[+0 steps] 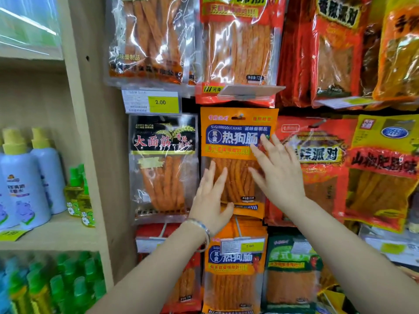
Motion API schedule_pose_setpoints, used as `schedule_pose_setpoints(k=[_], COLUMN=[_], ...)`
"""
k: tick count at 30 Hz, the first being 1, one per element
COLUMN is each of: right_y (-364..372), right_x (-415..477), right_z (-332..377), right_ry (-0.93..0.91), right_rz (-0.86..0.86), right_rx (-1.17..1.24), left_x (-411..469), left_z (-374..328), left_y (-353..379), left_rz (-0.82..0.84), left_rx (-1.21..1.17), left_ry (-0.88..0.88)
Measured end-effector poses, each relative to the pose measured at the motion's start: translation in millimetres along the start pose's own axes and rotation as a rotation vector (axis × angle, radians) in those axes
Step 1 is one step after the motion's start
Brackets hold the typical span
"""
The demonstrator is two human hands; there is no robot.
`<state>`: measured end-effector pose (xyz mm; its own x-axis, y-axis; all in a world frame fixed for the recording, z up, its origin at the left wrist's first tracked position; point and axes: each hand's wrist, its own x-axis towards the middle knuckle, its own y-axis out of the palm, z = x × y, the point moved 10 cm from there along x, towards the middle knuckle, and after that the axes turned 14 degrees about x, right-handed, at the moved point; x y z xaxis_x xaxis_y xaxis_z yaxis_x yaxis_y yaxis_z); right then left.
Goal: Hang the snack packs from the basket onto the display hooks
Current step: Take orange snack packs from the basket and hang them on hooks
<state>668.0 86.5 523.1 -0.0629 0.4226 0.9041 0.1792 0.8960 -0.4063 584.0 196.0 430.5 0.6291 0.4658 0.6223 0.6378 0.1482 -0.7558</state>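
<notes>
On its hook (240,116), the orange snack pack (235,141) holds reddish sticks; the left hand (212,200) and right hand (277,173) lie flat against it, fingers straight.

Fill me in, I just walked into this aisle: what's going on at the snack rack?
A person is stocking hanging snacks. Both open hands rest on an orange snack pack: the left hand low down, the right hand, fingers spread, at its upper right. The pack already hangs on its hook. No basket is in view.

bright, even light; blurred edges
</notes>
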Motion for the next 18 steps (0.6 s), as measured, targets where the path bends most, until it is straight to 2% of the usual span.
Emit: schedule_pose_setpoints(k=[4,8,12,18], right_y=[28.2,62.7,89.5,109.3], right_x=[4.0,11.5,24.1,33.2], right_z=[-7.9,-22.3,-28.5,-33.3], right_ry=[0.001,0.028,0.051,0.126], right_rz=[0.157,0.342,0.458,0.580], right_rx=[-0.085,-0.196,-0.279,-0.265], left_x=[7.0,26.6,44.8,61.0], left_z=[13.3,23.9,28.5,33.4], left_y=[21.8,34.0,42.5,51.5], left_rz=[0.048,0.114,0.160,0.246], left_rx=[0.069,0.036,0.035,-0.035], left_ry=[-0.081,-0.112,-0.135,-0.208])
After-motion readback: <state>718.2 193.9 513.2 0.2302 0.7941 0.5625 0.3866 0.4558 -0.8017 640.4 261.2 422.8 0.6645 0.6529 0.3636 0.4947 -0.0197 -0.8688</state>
